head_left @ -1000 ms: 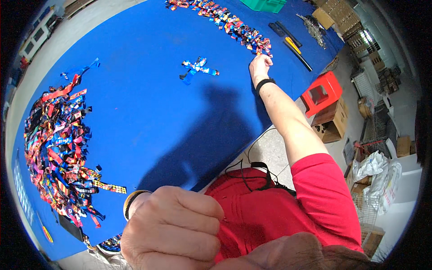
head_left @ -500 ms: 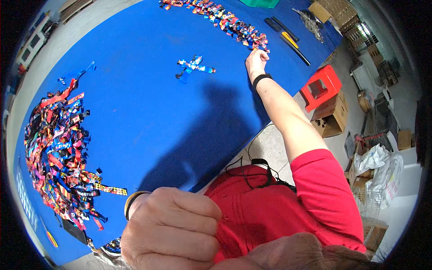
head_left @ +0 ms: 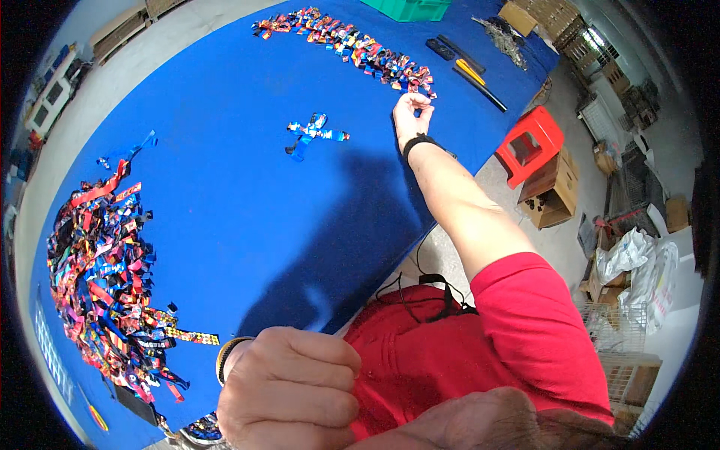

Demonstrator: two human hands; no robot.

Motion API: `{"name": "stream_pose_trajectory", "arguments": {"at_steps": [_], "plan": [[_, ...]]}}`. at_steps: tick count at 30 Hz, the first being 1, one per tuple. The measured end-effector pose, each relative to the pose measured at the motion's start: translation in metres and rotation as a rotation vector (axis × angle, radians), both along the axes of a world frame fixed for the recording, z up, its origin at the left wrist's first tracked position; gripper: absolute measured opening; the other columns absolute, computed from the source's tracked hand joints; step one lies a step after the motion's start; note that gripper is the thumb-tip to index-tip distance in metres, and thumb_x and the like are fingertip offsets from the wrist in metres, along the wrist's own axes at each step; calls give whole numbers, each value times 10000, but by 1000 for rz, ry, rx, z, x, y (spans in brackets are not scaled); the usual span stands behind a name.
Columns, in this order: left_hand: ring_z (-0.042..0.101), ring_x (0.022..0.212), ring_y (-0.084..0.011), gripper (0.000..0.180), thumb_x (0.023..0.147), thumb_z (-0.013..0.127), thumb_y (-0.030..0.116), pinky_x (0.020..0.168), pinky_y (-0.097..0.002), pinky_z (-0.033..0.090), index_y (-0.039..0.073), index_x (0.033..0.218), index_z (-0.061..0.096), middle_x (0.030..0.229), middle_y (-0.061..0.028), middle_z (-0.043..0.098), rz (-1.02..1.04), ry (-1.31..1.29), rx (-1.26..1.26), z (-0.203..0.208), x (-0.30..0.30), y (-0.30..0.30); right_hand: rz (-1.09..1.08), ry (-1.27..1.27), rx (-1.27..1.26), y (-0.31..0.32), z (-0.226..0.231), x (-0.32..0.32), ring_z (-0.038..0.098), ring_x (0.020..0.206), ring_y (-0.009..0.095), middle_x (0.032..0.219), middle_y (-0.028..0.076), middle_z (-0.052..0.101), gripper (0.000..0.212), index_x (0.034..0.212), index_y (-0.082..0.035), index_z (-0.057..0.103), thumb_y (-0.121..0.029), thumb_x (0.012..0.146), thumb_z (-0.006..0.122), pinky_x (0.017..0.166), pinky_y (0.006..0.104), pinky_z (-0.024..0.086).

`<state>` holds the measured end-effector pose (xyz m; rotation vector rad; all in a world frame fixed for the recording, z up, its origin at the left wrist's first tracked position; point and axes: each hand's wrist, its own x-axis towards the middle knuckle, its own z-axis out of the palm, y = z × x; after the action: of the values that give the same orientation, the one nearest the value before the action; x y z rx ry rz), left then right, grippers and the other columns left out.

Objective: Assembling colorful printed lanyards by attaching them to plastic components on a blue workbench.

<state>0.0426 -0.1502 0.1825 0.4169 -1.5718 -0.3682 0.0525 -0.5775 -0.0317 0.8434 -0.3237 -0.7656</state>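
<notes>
At the near end of a long row of looped, multicoloured printed ribbon straps (head_left: 360, 49), my right hand (head_left: 412, 118) hovers with a black band on its wrist. Its fingers are curled, with a gap between them and the thumb; nothing shows in it. My left hand (head_left: 289, 386) is a fist close to the camera at the lower edge, knuckles up, a band on its wrist. No object shows in or out of that fist. Mid-table lies a small crossed bunch of blue printed straps (head_left: 316, 133). A large tangled heap of similar straps (head_left: 105, 277) covers the left side.
The blue-covered table (head_left: 217, 187) carries a green crate (head_left: 409, 7), a yellow-and-black tool (head_left: 478, 82) and dark bars (head_left: 459, 51) at the back right. Beside the table edge stand a red stool (head_left: 529, 146) and an open cardboard box (head_left: 551, 191).
My right hand has drawn slightly back from the end of the strap row, and its thumb and fingers have parted. My left fist stays closed. The whole view has shifted a little.
</notes>
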Motion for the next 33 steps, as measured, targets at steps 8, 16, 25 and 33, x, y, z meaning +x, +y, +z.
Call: {"name": "stream_pose_trajectory", "arguments": {"at_steps": [8,16,25,33], "plan": [[566,457,-229,329,941,471,155,522,-394,530,-18,679,570,605,-157,599,-102,-110,22,-7,3,-5,-123,175,-101,13,0,6,622,688,174,734,32,628,313,803,-83,585,-373,903,644,672,337,513],[531,431,-232,458,991,446,292,496,-386,499,-11,680,593,595,-133,591,-69,-71,35,-17,2,-20,-146,198,-165,19,-2,13,622,742,190,757,46,632,308,832,-87,593,-373,948,575,709,365,492],[588,642,-302,88,824,648,-18,563,-364,459,15,807,569,726,-113,579,605,-176,644,-20,5,-56,-162,172,-168,17,-4,13,629,767,200,794,45,653,333,883,-85,612,-404,955,550,739,382,477],[634,851,-366,114,889,592,63,741,-389,513,17,991,614,931,-169,641,618,-475,469,-42,9,-157,-133,197,-133,18,-5,19,608,758,189,805,46,647,393,893,-72,622,-460,930,564,720,361,469]]}}
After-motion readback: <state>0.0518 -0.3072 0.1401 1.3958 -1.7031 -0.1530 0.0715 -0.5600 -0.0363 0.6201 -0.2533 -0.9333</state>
